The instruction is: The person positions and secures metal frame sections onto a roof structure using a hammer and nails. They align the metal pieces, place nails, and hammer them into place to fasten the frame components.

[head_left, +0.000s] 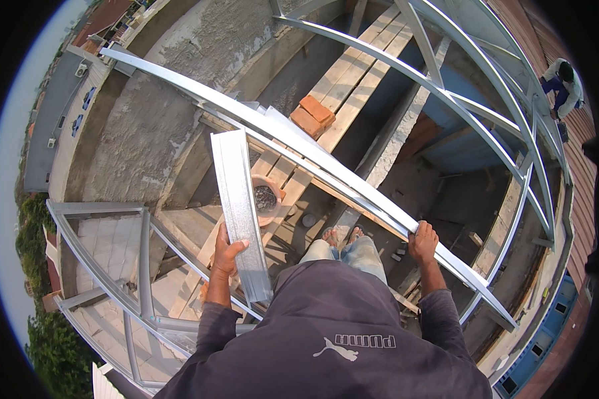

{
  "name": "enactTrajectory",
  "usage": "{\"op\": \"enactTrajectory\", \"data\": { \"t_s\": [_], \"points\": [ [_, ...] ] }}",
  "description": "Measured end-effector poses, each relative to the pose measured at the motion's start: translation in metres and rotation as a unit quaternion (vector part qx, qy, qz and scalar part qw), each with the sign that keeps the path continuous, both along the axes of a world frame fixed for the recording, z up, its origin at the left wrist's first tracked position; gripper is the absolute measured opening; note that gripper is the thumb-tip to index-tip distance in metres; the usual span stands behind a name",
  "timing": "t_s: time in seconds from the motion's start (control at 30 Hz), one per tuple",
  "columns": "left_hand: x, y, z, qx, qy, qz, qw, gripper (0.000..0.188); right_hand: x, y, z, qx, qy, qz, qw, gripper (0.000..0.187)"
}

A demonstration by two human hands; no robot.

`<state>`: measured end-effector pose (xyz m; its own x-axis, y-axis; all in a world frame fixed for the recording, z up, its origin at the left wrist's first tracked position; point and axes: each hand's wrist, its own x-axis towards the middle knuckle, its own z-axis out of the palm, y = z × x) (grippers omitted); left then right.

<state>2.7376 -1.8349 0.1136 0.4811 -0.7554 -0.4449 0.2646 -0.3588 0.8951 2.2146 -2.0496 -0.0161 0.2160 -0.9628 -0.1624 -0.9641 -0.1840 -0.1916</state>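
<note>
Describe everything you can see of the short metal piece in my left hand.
The short metal piece is a straight, silvery channel, apparently thin sheet steel, with lengthwise ridges. It slants, far end leftward, partly hiding the bowl beyond. The left hand grips its left edge below the middle, thumb on top. Whether anything else touches it, I cannot tell.

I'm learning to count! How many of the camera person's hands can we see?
2: left hand on the short channel, right hand on the long bar. Neither is hidden.
</note>
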Motion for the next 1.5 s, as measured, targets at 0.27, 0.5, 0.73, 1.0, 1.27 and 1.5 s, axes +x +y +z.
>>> {"op": "enactTrajectory", "data": {
  "t_s": [0.27, 0.5, 0.73, 1.0, 1.27, 1.5],
  "points": [
    [0.063, -0.110, 0.037, -0.090, -0.050, 0.028, 0.994, 0.080, -0.005, -0.002, 0.000, 0.034, 0.004, 0.009, 0.999, 0.062],
    [0.143, -0.239, 0.067, -0.068, -0.151, 0.037, 0.985, 0.065, -0.001, -0.005, 0.012, 0.045, -0.002, 0.003, 0.999, 0.063],
    [0.208, -0.306, 0.056, 0.085, -0.252, 0.017, 0.964, 0.060, -0.004, -0.013, 0.026, 0.060, -0.046, 0.010, 0.997, 0.065],
    [0.201, -0.325, 0.058, 0.154, -0.342, -0.013, 0.927, 0.066, -0.006, -0.022, 0.027, 0.106, -0.068, 0.004, 0.992, 0.058],
    [0.191, -0.328, 0.053, 0.175, -0.420, 0.006, 0.891, 0.085, -0.005, -0.019, 0.023, 0.100, -0.056, -0.002, 0.993, 0.060],
    [0.161, -0.342, 0.063, 0.303, -0.519, 0.026, 0.799, 0.117, -0.007, -0.022, 0.014, 0.180, 0.024, 0.006, 0.983, 0.061]
  ]
}}
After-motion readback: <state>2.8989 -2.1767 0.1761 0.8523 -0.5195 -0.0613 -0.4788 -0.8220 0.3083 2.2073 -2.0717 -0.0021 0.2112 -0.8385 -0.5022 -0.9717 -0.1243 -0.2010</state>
